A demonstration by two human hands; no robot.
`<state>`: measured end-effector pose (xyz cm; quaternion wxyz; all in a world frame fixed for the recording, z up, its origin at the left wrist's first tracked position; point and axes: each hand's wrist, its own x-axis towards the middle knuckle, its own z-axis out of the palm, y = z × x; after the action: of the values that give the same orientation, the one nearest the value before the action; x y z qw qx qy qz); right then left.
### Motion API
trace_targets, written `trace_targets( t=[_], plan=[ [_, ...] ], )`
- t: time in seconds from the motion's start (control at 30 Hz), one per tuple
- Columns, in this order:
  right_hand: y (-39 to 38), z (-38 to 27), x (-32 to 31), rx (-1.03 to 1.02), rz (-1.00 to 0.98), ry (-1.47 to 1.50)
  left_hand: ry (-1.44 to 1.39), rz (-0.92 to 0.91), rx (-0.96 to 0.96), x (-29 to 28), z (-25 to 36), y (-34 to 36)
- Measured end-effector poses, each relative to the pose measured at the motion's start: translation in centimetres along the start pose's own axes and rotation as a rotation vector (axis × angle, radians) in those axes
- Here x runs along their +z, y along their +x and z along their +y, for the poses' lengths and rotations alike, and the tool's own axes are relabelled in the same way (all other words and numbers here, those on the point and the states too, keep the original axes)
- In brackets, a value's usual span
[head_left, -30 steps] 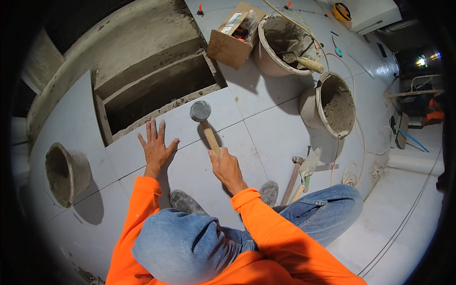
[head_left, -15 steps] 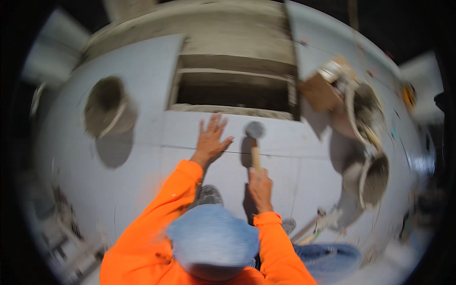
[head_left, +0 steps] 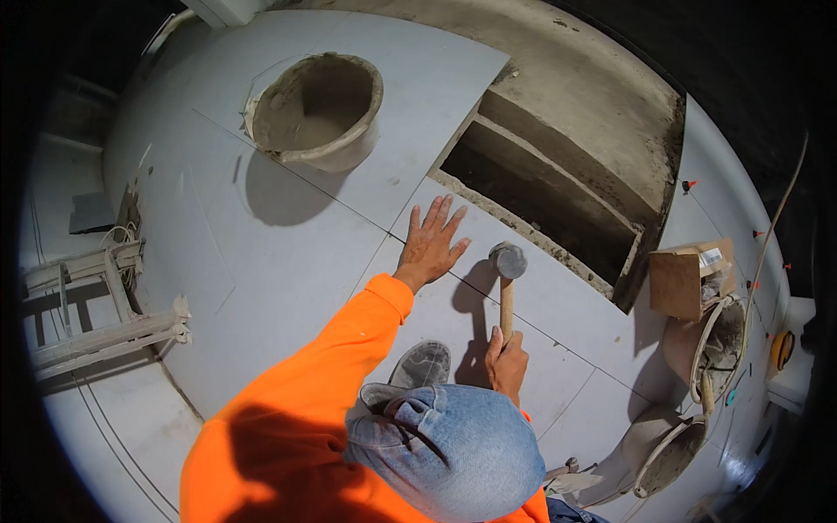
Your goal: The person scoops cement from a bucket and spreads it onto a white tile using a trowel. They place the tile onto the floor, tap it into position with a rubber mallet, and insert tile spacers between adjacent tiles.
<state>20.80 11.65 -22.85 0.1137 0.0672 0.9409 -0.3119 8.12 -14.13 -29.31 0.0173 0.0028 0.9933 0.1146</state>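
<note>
My left hand (head_left: 430,242) lies on the pale floor tile (head_left: 558,301), its fingers spread toward the edge of a rectangular opening in the floor. To its right, my right hand (head_left: 506,359) grips the wooden handle of a mallet (head_left: 508,261) with a rounded grey head. The mallet's head is upward in the picture, near the opening's rim, and its shadow falls beside it on the tile. Whether the head touches the tile, I cannot tell. Orange sleeves cover my arms, and my denim-covered knee (head_left: 462,453) hides part of the right forearm.
Beyond my hands is the dark rectangular opening (head_left: 540,196), with bare concrete (head_left: 593,61) behind it. A mortar-caked bucket (head_left: 357,148) stands at far left. On the right are a cardboard box (head_left: 676,283) and two dirty buckets (head_left: 676,349) (head_left: 649,436). A ladder-like frame (head_left: 96,327) lies left.
The view has turned left, so the opening appears slanted and the left bucket sits nearer the middle. My left hand stays flat on the tile; my right still holds the mallet.
</note>
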Motion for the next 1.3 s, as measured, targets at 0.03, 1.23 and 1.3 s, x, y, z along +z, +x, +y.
trace_targets(
  t=[0.03, 1.23, 1.3],
  plan=[
    [0.1, 0.0, -0.1, -0.017, 0.013, 0.060, -0.005, 0.011, -0.002, 0.0, -0.1, 0.0],
    [2.2, 0.7, 1.3, 0.023, -0.026, -0.103, -0.017, 0.016, -0.050, 0.9, -0.2, 0.0],
    [1.5, 1.1, 0.6, 0.064, -0.021, -0.021, -0.016, 0.026, -0.058, 1.1, -0.3, 0.2]
  ],
)
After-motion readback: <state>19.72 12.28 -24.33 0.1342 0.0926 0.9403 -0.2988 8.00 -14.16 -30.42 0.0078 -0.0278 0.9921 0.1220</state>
